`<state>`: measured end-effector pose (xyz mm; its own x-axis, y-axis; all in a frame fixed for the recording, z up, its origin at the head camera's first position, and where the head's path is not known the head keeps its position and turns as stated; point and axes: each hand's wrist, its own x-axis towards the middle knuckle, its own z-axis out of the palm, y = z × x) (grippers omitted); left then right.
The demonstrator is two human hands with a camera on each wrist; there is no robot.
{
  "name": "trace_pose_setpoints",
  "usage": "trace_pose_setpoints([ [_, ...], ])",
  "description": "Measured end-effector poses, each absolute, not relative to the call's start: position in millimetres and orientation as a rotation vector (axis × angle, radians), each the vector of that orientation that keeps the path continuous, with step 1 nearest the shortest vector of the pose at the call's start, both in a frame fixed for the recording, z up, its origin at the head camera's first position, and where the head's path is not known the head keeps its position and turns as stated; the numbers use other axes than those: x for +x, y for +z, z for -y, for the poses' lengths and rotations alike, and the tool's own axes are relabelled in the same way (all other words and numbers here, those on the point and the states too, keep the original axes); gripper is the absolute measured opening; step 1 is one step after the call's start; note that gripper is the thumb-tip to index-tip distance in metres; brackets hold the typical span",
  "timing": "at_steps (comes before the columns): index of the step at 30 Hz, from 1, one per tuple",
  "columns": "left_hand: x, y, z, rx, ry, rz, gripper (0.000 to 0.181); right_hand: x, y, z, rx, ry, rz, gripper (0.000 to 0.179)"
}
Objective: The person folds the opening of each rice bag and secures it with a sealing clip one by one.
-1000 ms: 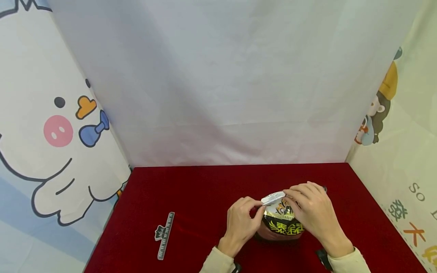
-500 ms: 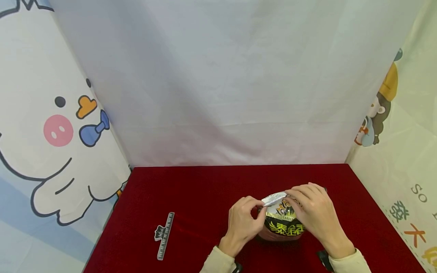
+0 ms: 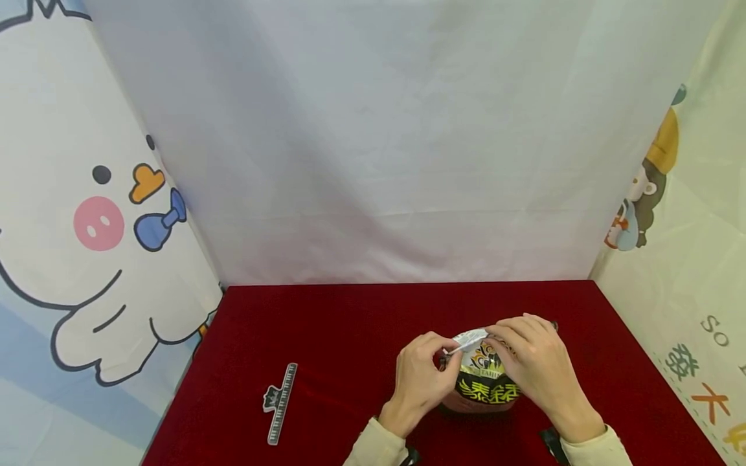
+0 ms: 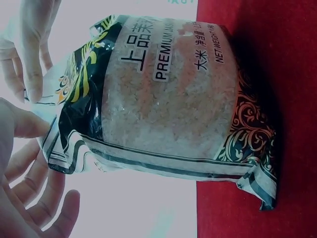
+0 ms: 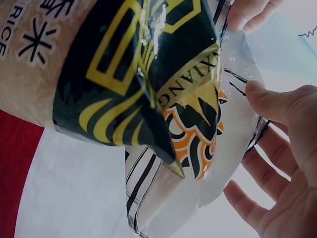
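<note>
A bag of rice [image 3: 486,386] stands on the table at the right, with a black and yellow upper band. In the left wrist view its clear window shows grains in the bag [image 4: 168,104]. My left hand [image 3: 423,375] pinches the left end of the bag's white top edge between thumb and index finger. At the other end, my right hand [image 3: 535,362] pinches the same edge, thumb in front, as the right wrist view shows with the hand [image 5: 292,148] beside the printed film. The edge between them looks folded over. Part of the bag's right side is hidden behind my right hand.
A long clip [image 3: 282,402] with ruler-like marks and a dark decorated tab lies left on the red tablecloth [image 3: 350,323]. A pale curtain [image 3: 384,162] hangs behind the table, and printed cloths flank it on both sides.
My left hand has shifted slightly right, its fingertips moving in along the bag's top edge. The right hand stays almost where it was, and the clip lies unmoved.
</note>
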<state>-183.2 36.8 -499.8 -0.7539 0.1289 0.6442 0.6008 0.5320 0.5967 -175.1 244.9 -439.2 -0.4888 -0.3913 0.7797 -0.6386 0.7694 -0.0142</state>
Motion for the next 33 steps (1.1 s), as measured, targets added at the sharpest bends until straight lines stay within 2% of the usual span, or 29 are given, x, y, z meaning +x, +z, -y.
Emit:
trace_pose_setpoints([
  [33,-185,-496,-55,-0.595,-1.123,2.195,0.006,-171,-432,-245,0.763,0.374,2.178,0.033],
])
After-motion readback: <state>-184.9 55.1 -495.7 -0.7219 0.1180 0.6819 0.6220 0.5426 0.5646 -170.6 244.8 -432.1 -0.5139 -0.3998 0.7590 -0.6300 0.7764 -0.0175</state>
